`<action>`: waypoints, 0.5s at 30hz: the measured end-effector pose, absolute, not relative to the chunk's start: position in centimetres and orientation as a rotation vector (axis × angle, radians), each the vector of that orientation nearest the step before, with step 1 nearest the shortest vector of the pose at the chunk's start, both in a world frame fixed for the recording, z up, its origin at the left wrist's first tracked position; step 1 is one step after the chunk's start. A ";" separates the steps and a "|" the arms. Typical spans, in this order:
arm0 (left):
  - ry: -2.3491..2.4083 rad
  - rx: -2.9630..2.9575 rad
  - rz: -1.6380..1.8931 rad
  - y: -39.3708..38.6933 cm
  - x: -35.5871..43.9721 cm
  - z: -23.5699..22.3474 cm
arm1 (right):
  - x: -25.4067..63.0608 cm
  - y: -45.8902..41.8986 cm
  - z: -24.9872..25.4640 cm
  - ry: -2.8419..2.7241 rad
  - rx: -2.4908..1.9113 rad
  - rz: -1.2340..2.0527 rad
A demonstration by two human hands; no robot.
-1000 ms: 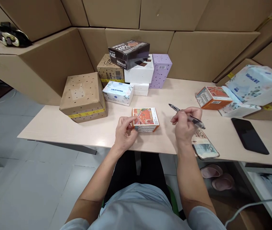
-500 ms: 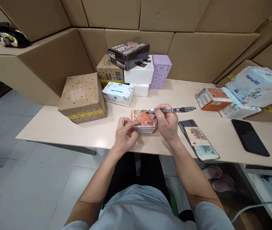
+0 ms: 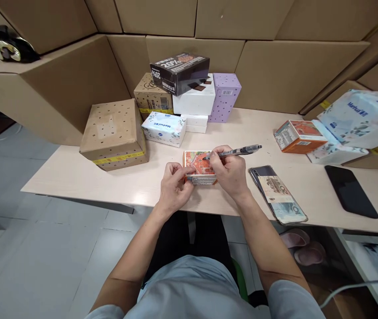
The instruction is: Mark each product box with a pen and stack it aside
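Observation:
An orange printed box lies on the table in front of me, its picture side up. My left hand grips the left end of this box, thumb and index finger closed at its edge. In my right hand is a pen, pinched between thumb and fingers. The pen's tip rests on or just over the box's top; I cannot tell if it touches. My right hand lies against the box's right end and hides that part.
Behind stand a spotted cardboard box, a tissue pack, a black box and a purple box. To the right lie a phone with banknotes, a black phone, another orange box and larger tissue packs.
The pen has shifted a little left, its back end tilting up, and my right hand has moved slightly left over the box. My left hand stays in place.

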State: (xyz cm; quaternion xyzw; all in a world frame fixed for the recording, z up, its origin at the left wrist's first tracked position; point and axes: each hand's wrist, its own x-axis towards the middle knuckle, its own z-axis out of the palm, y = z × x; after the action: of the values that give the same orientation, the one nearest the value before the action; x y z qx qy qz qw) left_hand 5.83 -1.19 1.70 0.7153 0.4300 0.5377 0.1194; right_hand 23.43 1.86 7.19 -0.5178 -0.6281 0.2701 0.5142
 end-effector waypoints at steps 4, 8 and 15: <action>1.247 2.088 1.574 -1.2 5.8 1.7 | 23.6 1.9 7.3 -1.520 -1.243 0.646; 1.245 2.086 1.569 -1.2 5.8 1.6 | 23.5 2.0 7.2 -1.513 -1.234 0.641; 1.268 2.064 1.577 -1.2 5.9 1.6 | 25.6 2.4 5.7 -1.254 -1.142 0.573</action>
State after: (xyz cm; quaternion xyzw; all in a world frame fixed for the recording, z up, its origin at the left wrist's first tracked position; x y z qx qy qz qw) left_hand 5.86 -1.20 1.63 0.7085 0.4352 0.5413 0.1251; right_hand 25.63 2.43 5.68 -0.4978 -0.5464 0.2500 0.6254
